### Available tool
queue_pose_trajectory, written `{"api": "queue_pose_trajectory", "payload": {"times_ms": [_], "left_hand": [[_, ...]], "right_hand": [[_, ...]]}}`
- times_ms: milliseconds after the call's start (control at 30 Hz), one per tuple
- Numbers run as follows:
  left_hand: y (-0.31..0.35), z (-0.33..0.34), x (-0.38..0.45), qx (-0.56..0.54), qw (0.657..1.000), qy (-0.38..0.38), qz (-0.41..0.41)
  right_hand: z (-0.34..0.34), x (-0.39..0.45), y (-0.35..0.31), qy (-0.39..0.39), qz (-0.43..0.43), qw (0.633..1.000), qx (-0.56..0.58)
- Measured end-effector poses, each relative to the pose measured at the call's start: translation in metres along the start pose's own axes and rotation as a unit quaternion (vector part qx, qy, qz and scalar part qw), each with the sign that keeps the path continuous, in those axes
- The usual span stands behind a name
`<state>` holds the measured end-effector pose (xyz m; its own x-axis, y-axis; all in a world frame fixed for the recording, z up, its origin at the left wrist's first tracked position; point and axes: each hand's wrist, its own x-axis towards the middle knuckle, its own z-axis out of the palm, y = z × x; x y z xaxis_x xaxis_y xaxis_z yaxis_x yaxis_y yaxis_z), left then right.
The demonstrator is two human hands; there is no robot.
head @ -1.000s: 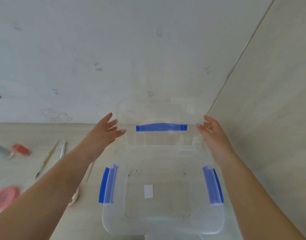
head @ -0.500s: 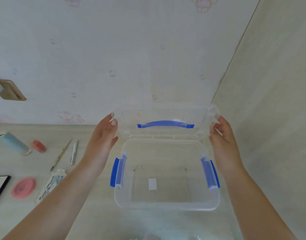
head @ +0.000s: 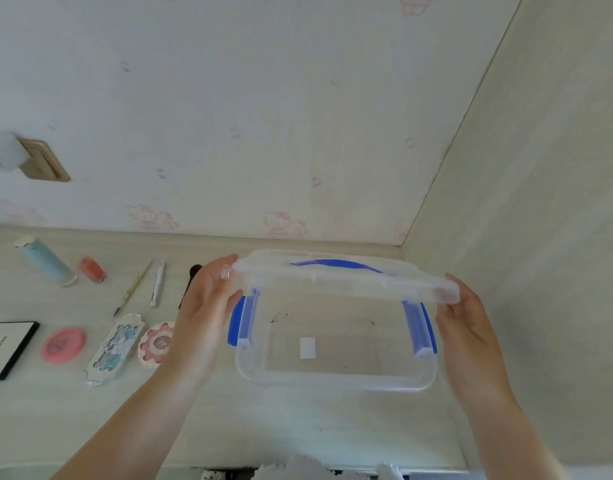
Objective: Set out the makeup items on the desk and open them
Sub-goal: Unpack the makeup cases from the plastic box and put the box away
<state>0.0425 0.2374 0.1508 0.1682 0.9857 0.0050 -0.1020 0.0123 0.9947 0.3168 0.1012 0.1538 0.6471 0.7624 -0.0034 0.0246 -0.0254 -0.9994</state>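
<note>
1. My left hand (head: 208, 306) grips the left end of the clear lid (head: 343, 282), and my right hand (head: 468, 317) grips its right end. The two hands are well apart, with the lid between them.
2. One second ago the lid stood almost upright behind the storage box (head: 336, 355), and my fingers were only at its edges. Now the lid is tipped forward and lies nearly flat over the far part of the box, with its blue handle (head: 336, 264) on top.
3. The box itself is empty; I see only a small white label on its bottom. Its two blue side clips (head: 241, 323) hang open.
4. The makeup items lie already on the desk (head: 90, 427) at the left: a pale blue tube (head: 47, 261), a small orange bottle (head: 93, 269), two thin pens (head: 149, 285), a black palette (head: 7, 348), a round pink compact (head: 64, 344), a long decorated case (head: 115, 348) and a flower-shaped compact (head: 158, 344). A dark brush (head: 190, 282) is partly hidden behind my left hand.
5. So I judge that the setting out is finished and I am closing the box. The items all look closed, so the opening part is not yet begun.
</note>
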Motion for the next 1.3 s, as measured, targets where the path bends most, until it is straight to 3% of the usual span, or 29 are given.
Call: {"api": "queue_pose_trajectory", "payload": {"times_ms": [333,600,767,1000,1067,1167,1300], "left_hand": [[-0.027,0.005,-0.04,0.033,0.997,0.068,-0.004],[-0.043,0.008,-0.057,0.088,0.995,0.039,-0.024],[-0.047,0.004,-0.056,0.166,0.986,0.015,0.005],[-0.049,0.002,-0.048,0.214,0.976,0.02,0.032],[-0.048,0.002,-0.04,0.218,0.975,0.045,0.011],[-0.044,0.003,-0.025,0.14,0.983,0.08,-0.088],[-0.046,0.0,-0.015,0.074,0.979,0.026,-0.186]], "right_hand": [[-0.016,-0.016,0.031,-0.013,0.058,0.998,-0.006],[-0.023,-0.026,0.046,-0.021,0.07,0.997,-0.025],[-0.022,-0.026,0.051,-0.036,0.059,0.997,-0.045],[-0.021,-0.022,0.062,-0.03,0.024,0.988,-0.147],[-0.02,-0.016,0.064,-0.004,0.001,0.977,-0.212],[-0.015,-0.008,0.064,0.022,0.005,0.974,-0.225],[-0.012,-0.006,0.066,0.015,0.119,0.983,-0.139]]}}
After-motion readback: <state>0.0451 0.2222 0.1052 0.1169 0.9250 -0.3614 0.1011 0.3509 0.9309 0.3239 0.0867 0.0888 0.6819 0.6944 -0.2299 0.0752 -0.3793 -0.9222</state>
